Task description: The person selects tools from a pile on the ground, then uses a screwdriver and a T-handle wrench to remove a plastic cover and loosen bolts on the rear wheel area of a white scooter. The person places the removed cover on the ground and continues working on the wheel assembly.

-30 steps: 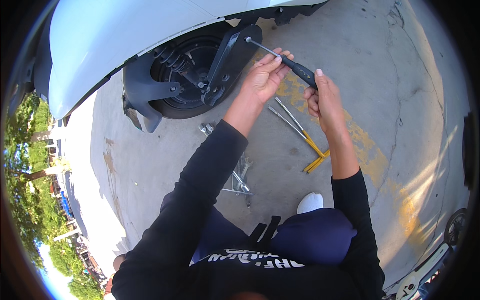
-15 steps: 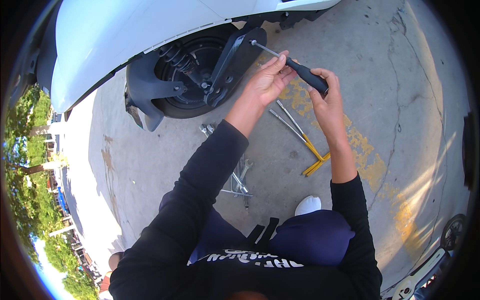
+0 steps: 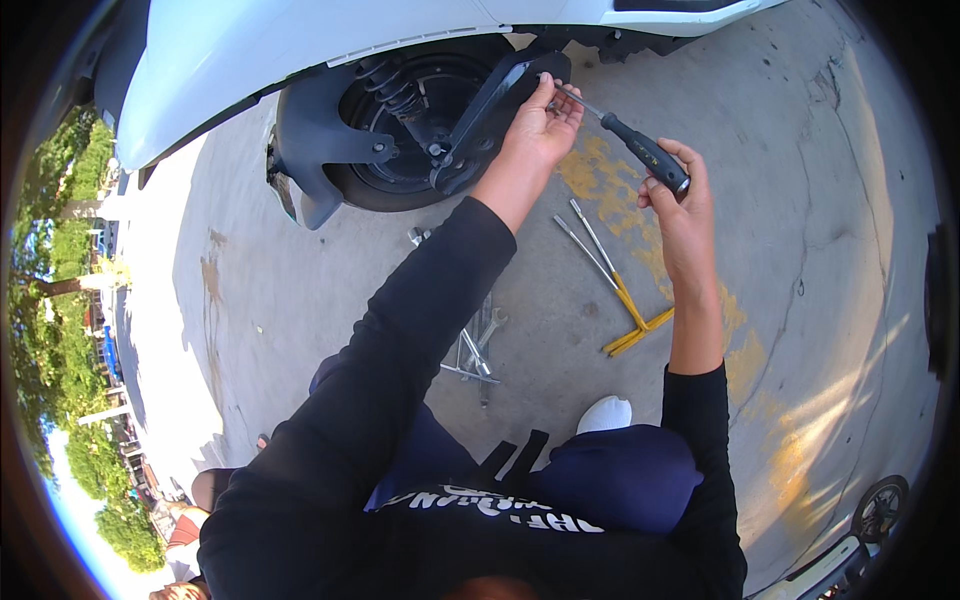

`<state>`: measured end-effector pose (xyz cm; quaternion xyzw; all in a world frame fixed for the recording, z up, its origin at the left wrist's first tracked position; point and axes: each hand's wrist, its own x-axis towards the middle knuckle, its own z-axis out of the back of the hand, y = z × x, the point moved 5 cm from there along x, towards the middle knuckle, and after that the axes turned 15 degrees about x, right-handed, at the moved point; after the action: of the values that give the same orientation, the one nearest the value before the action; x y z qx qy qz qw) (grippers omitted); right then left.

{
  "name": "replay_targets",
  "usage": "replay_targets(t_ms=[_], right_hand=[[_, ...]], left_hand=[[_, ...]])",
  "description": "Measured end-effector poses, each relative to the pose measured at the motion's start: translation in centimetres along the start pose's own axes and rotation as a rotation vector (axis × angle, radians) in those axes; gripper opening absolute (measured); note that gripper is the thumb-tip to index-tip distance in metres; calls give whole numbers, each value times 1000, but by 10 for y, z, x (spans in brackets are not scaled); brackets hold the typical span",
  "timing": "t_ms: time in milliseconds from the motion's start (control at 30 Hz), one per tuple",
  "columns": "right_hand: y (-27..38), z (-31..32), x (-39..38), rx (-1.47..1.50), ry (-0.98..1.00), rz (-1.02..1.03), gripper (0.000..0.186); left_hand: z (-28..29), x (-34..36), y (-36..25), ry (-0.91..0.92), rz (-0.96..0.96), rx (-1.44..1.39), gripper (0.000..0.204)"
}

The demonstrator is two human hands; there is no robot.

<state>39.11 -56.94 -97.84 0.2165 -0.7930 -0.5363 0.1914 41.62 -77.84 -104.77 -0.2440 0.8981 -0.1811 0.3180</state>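
Observation:
A screwdriver [image 3: 643, 153] with a black handle and thin metal shaft slants up to the left. My right hand [image 3: 685, 220] is closed on the back end of its handle. At the front end of the shaft, my left hand [image 3: 540, 130] is closed with thumb and fingers about the tip, which they hide. This hand is beside the upper end of a dark swingarm [image 3: 490, 110] on a wheel [image 3: 410, 190]. Whether a screw sits at the tip, I cannot tell. A spring shock absorber [image 3: 390, 95] stands by the wheel.
White bodywork [image 3: 300, 40] overhangs the wheel, with a black mudguard [image 3: 310, 140] to its left. Two yellow-handled T-wrenches [image 3: 625, 300] lie on the concrete below my hands. Several metal wrenches [image 3: 480, 345] lie nearer my knees. Another vehicle's wheel [image 3: 880, 508] is at the lower right.
My left hand has moved along the shaft toward its tip, covering the screw head seen there earlier. My right hand has shifted back on the handle. The whole view has shifted slightly.

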Motion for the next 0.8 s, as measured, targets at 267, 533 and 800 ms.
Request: replay_targets(t_ms=[267,533,800], right_hand=[[-8,11,2,-371,-163,-122,37],[1,6,-3,-577,-136,145,39],[18,-13,-15,-769,-12,684,36]], left_hand=[[-3,12,7,-128,7,-65,19],[-4,16,8,-101,-12,-88,22],[-2,17,4,-96,-9,-100,21]])
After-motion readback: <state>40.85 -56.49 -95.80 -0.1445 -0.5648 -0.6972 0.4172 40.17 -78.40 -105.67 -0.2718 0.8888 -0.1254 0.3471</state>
